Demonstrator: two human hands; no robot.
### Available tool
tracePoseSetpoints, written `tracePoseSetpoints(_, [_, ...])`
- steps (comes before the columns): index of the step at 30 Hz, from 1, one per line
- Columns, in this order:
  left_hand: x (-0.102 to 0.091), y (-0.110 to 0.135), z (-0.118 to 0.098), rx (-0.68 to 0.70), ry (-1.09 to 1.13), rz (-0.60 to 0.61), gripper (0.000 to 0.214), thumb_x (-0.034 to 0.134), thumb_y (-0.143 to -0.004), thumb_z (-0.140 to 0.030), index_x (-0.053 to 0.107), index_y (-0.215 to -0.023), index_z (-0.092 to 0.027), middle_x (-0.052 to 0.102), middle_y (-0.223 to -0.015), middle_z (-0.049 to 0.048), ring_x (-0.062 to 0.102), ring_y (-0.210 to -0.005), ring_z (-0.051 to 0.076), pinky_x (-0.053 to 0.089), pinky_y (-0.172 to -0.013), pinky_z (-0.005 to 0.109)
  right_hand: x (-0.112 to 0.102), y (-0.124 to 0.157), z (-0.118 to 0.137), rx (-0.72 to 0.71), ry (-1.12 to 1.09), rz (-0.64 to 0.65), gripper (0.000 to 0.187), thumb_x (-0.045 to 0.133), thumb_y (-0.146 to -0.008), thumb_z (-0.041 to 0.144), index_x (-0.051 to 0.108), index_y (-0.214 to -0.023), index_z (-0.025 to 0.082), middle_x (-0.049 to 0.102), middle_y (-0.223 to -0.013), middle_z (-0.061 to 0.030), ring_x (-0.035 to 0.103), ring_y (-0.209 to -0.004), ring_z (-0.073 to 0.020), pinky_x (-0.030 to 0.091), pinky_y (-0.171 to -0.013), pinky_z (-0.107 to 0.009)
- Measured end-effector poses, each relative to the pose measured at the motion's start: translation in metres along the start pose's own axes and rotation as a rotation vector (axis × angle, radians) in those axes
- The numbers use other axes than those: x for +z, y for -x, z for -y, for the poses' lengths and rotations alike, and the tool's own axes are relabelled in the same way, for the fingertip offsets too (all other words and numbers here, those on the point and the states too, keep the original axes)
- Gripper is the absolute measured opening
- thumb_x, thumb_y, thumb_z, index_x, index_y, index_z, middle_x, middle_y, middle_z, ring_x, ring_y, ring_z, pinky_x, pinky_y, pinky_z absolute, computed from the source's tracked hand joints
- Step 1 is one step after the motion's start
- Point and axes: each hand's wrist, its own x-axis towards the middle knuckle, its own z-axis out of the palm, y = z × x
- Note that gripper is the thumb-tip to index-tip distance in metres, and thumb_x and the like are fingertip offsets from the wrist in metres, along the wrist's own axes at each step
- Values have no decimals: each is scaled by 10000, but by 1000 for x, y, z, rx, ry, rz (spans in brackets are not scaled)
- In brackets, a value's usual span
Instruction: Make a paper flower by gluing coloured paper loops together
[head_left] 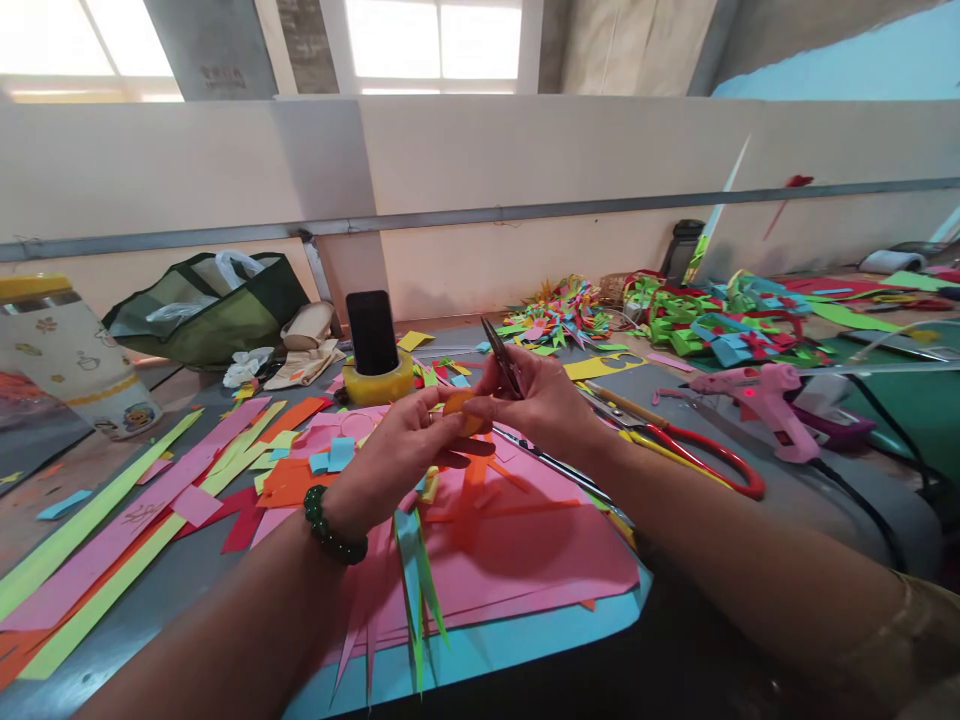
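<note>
My left hand (416, 430), with a dark green bead bracelet (330, 530) on the wrist, pinches a small orange-yellow paper piece (459, 403). The fingertips of my right hand (532, 395) meet it at the same piece. Also in my right hand is a slim, dark pointed tool (501, 355), tip upward; I cannot tell whether it is tweezers or small scissors. Below both hands lie pink paper sheets (547, 560) over a blue sheet (465, 675). Blue and green pointed strips (412, 560) hang down beneath my left hand.
Long coloured strips (150, 520) cover the left side, near a cup (82, 360). A phone (373, 333) stands in a tape roll (380, 378). Red-handled scissors (705, 455) and a lit pink glue gun (765, 400) lie right. Paper decorations (562, 310) are heaped behind.
</note>
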Motion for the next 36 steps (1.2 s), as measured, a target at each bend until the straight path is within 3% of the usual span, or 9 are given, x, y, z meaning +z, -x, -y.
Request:
tracePoseSetpoints(5, [-2, -2, 1, 26, -66, -71, 220, 671, -796, -333, 609, -860, -132, 715, -871, 74, 713, -705, 167, 483, -547, 186, -2, -1, -2, 0, -8, 5, 347, 789, -614, 290, 470, -699, 188, 497, -666, 46, 483, -629, -93, 424, -604, -248])
tracePoseSetpoints(18, [0, -2, -1, 37, -85, -125, 156, 672, -797, -263, 596, -777, -128, 708, -774, 48, 699, -613, 144, 457, -509, 182, -2, -2, -2, 3, 70, 15, 332, 780, -618, 304, 482, -706, 186, 498, -685, 38, 476, -644, -99, 415, -605, -248])
tracePoseSetpoints(24, [-2, -3, 0, 27, -80, -113, 170, 690, -782, -272, 601, -767, -128, 710, -770, 56, 706, -638, 155, 473, -528, 189, -3, -2, 1, 67, 35, 25, 283, 776, -593, 254, 530, -706, 170, 527, -668, 40, 491, -638, -96, 414, -598, -245])
tracePoseSetpoints(30, [-1, -1, -4, 2, -82, -80, 148, 678, -787, -238, 588, -746, -128, 704, -744, 51, 704, -611, 153, 468, -502, 177, -4, -3, 4, 256, -8, 140, 195, 730, -598, 266, 605, -686, 145, 510, -542, 62, 351, -439, -40, 246, -424, -219])
tracePoseSetpoints(36, [-5, -1, -5, -7, -25, -48, 257, 766, -692, -310, 577, -742, -144, 702, -732, 37, 710, -624, 173, 499, -540, 205, -5, -3, 3, 211, -62, 160, 103, 671, -589, 195, 601, -650, 151, 467, -491, 82, 319, -413, -31, 212, -403, -204])
